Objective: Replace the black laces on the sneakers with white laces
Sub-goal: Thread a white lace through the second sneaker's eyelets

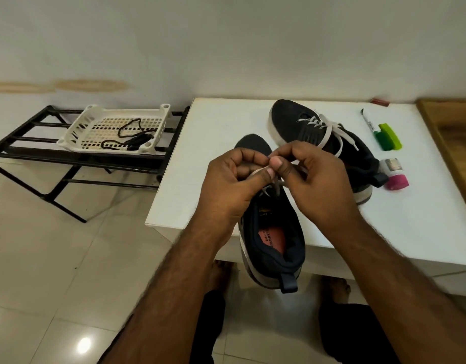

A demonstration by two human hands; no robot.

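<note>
White tabletop (318, 222) is carrying the near sneaker (272, 232), its heel overhanging the front edge. Above its tongue the left hand (229, 185) and right hand (316, 179) are meeting, both pinching the white lace (275, 183). Toward the back edge, the second sneaker (321, 143) is lying already white-laced. Off the left edge, black laces (133, 135) are sitting in a basket (76, 127).
</note>
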